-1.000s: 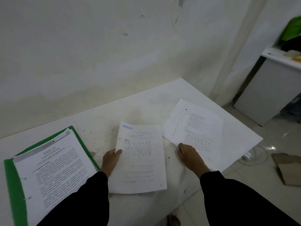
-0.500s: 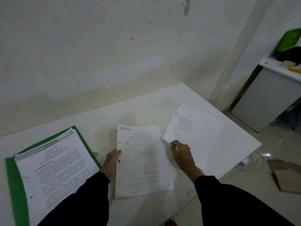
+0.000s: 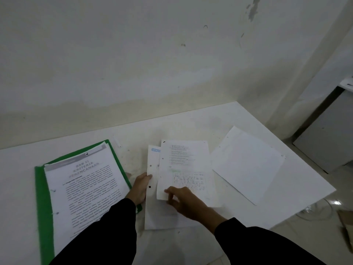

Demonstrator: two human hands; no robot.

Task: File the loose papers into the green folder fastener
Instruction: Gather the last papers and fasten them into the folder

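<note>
Stained off-white wall (image 3: pixel 133 54) runs behind a white desk (image 3: pixel 210 119) that fills the lower part of the view. At the far left the green folder (image 3: pixel 43 197) lies open and flat on the desk. A stack of filed pages (image 3: pixel 86 188) rests in it, and the top page shows a grey header band and dense print. Just beyond the folder's far right corner a small pale strip (image 3: pixel 117 141) lies on the desk.

Beside the folder's right edge the left hand (image 3: pixel 140 188), in a black sleeve, rests flat and relaxed. Its thumb tip presses on the left margin of the lower sheet (image 3: pixel 158 217). This sheet lies on the desk, with punched holes along that margin and a blue mark at its top left corner.

An upper sheet (image 3: pixel 187 163), printed with lines of text and a table, covers most of the lower sheet and sits slightly farther back and to the right. The right hand (image 3: pixel 183 201) pinches this sheet near its lower left corner between thumb and curled fingers, and the corner is lifted a little off the paper beneath.

Farther right, a blank sheet (image 3: pixel 246 163) lies turned at an angle near the desk's right edge, just beside the upper sheet. Past the desk stands a grey cabinet (image 3: pixel 328 138). A pale cable (image 3: pixel 313 213) and a piece of cardboard (image 3: pixel 345 226) lie on the tiled floor below it.
</note>
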